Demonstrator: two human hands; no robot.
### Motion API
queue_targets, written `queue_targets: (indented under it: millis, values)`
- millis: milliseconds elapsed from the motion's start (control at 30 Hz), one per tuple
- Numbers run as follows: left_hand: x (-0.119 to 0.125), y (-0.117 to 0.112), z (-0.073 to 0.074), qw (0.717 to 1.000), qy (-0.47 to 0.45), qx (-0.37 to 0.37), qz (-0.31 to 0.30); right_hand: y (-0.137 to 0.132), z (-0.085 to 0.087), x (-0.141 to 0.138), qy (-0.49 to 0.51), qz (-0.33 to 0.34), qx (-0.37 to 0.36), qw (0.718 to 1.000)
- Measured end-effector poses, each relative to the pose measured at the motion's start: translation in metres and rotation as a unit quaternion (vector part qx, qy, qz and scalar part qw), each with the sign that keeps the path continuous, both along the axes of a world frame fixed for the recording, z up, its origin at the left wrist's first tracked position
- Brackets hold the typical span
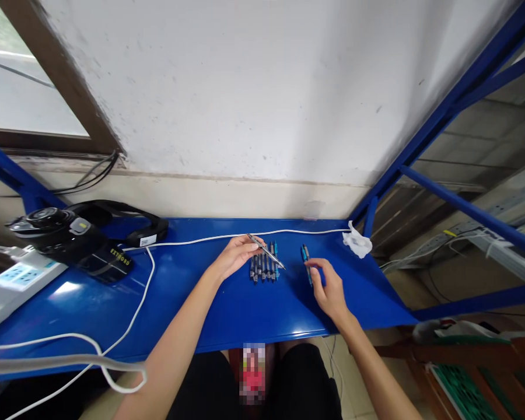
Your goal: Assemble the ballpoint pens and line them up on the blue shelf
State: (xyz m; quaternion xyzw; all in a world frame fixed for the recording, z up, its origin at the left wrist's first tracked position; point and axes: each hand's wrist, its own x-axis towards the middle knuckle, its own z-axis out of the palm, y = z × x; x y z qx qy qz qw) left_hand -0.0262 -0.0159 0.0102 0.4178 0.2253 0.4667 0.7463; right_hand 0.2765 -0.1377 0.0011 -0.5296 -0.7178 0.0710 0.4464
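Observation:
My left hand (236, 255) pinches a slim silver pen-like tool (269, 254), its pointed end tilted down to the right; I cannot tell its exact kind. Beneath that tool, several dark pens (262, 271) with some blue parts lie side by side on the blue table (175, 303), partly covered by my left fingers. To their right is a separate dark pen (305, 254) with blue parts. My right hand (330, 287) has its thumb and fingertips closed on this pen, which lies at or just above the tabletop.
A black bottle-like object (76, 242) and a black strap (157, 224) are at the left, beside a white power strip (21, 286). White cable (210, 238) runs along the table's back. Crumpled white tissue (357, 242) lies at the right, near the blue frame (370, 217).

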Motion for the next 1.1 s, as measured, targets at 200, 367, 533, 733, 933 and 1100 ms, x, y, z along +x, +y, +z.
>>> queue_targets:
  millis: [200,367,533,733,933,1100]
  values:
    - [0.001,0.0,-0.004,0.997,0.054,0.018,0.049,0.06,0.023,-0.071,-0.044,0.135,-0.073,0.987]
    - [-0.008,0.005,-0.007,0.992,0.044,0.027,0.114,0.101,0.007,-0.093,-0.109,0.153,-0.047,0.981]
    - [-0.007,0.006,-0.005,0.995,0.027,0.043,0.091,0.105,-0.017,-0.091,-0.141,0.121,-0.037,0.982]
    - [-0.001,0.007,-0.004,0.984,0.081,0.065,0.143,0.105,-0.027,-0.094,-0.152,0.102,-0.034,0.983]
    - [0.0,0.004,-0.004,0.967,0.132,0.075,0.205,0.104,-0.026,-0.097,-0.141,0.11,-0.016,0.984]
    - [0.004,0.0,-0.002,0.956,0.152,0.087,0.237,0.104,-0.027,-0.098,-0.126,0.107,-0.01,0.986]
